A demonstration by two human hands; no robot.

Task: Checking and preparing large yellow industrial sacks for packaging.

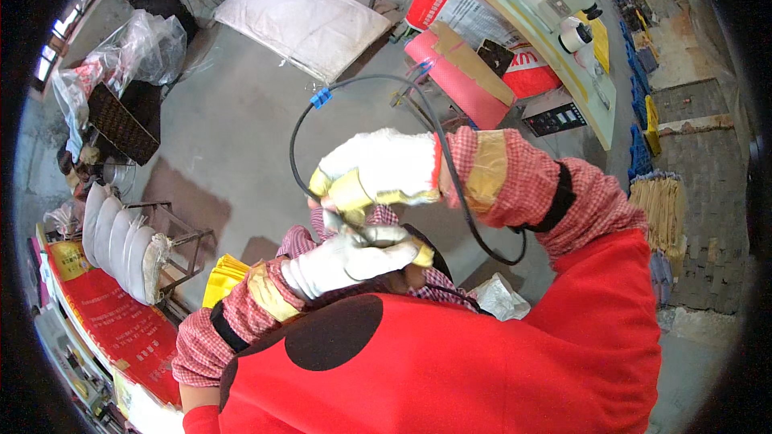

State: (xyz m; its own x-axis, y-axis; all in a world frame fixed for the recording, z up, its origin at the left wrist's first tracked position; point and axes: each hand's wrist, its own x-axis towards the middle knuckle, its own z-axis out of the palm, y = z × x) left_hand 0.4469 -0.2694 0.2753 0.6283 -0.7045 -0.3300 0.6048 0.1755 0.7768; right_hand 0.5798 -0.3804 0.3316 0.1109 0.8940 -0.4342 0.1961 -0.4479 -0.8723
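Observation:
A thin black cable (293, 141) arcs in a wide loop above and around my right hand (374, 169), which wears a white and yellow work glove. A small blue tag (321, 97) is fixed around the cable at the loop's upper left. My right fingers are closed around the cable at its left side. Just below, my left hand (354, 257), in the same kind of glove, is closed with its fingers curled. A dark stretch of the cable runs between both hands into the left one. Where it leaves there is partly hidden. The cable's other side hangs past my right forearm.
Rolled white bundles (121, 229) stand on a metal rack at left. A white padded slab (301, 20) lies on the floor ahead. A workbench (591, 104) stands at the right, with a pink roll (462, 80) and red sacks beside it. Yellow cloth (225, 277) lies near my left forearm.

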